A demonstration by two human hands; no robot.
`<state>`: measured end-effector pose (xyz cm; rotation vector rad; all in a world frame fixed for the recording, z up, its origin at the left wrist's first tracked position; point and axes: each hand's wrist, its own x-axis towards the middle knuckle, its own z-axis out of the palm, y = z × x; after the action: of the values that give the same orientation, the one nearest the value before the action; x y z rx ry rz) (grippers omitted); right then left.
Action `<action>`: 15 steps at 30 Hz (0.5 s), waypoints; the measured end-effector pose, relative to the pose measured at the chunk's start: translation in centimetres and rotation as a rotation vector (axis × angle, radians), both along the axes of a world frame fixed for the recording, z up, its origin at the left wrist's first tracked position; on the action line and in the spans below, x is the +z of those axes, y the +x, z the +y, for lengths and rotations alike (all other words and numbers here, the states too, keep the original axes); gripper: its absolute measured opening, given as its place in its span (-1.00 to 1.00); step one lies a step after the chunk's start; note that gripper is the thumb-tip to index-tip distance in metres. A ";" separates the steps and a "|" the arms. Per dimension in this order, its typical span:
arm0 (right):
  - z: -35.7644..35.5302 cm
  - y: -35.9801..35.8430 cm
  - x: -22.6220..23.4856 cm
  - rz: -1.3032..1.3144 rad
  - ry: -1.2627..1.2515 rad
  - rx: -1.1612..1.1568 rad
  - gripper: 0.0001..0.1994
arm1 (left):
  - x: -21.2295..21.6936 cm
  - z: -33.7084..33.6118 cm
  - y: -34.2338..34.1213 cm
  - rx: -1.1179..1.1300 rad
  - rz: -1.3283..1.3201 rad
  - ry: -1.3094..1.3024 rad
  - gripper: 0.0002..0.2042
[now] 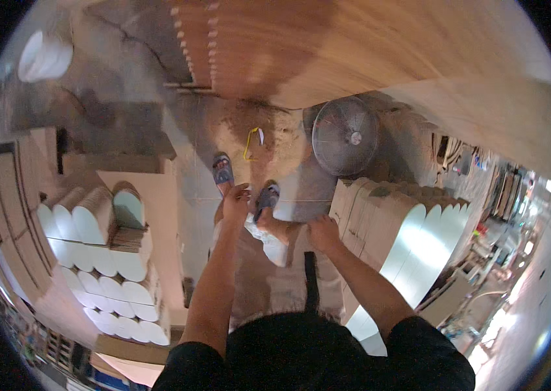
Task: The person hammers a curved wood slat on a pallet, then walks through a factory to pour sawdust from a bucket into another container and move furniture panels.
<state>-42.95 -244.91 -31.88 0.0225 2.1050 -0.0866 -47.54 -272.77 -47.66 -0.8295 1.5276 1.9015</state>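
Note:
My left hand [237, 198] is held out in front of me above my sandalled feet, its fingers loosely bent and a little apart, with nothing plain to see in them. A crumpled white thing [269, 246] shows just below it, blurred; whether the hand touches it I cannot tell. My right hand [323, 231] is closed, beside the near left corner of a stack of round-topped boards [380, 225] with white faces. Its fingertips are hidden, and anything in them does not show.
At the left stand stacked round-topped white pieces [103, 264] beside brown boards [14, 208]. Ahead are a round caged fan [345, 137], a yellow-edged thing [247, 144] on the dusty floor and a large brown wooden panel [354, 45]. A white bucket-like container [45, 57] stands far left.

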 end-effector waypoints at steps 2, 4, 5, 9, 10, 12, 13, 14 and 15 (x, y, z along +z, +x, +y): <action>-0.5 -2.5 -8.3 0.021 0.015 0.329 -0.64 | -2.4 2.3 -0.6 -0.080 0.041 -0.073 -0.72; -1.8 -6.5 -16.7 -0.003 0.077 0.493 -0.66 | -4.7 3.6 -0.9 -0.113 0.102 -0.163 -0.74; -3.1 -9.7 -18.7 -0.071 0.111 0.665 -0.68 | -5.2 3.8 -2.0 -0.134 0.065 -0.211 -0.75; -1.9 -10.3 -33.9 -0.022 0.253 0.843 -0.68 | -10.5 4.6 -4.5 -0.235 -0.014 -0.373 -0.77; -1.7 -9.3 -35.9 -0.026 0.245 0.802 -0.67 | -12.7 4.9 -4.7 -0.213 -0.005 -0.382 -0.77; -1.1 -6.8 -37.7 -0.145 0.097 0.668 -0.68 | -16.7 6.6 -5.5 -0.148 -0.014 -0.376 -0.76; -0.8 -5.9 -37.4 -0.219 0.012 0.661 -0.69 | -19.1 8.1 -5.7 -0.146 -0.005 -0.322 -0.76; -0.5 -4.3 -35.9 -0.293 -0.120 0.794 -0.70 | -21.8 9.9 -6.2 -0.136 0.013 -0.280 -0.75; 0.3 -2.4 -35.2 -0.438 -0.325 0.328 -0.70 | -24.5 12.0 -7.1 -0.121 0.036 -0.241 -0.73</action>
<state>-45.34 -244.61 -67.08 -0.4577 1.6128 -0.2053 -54.65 -260.77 -72.12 -0.7879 1.8125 1.6764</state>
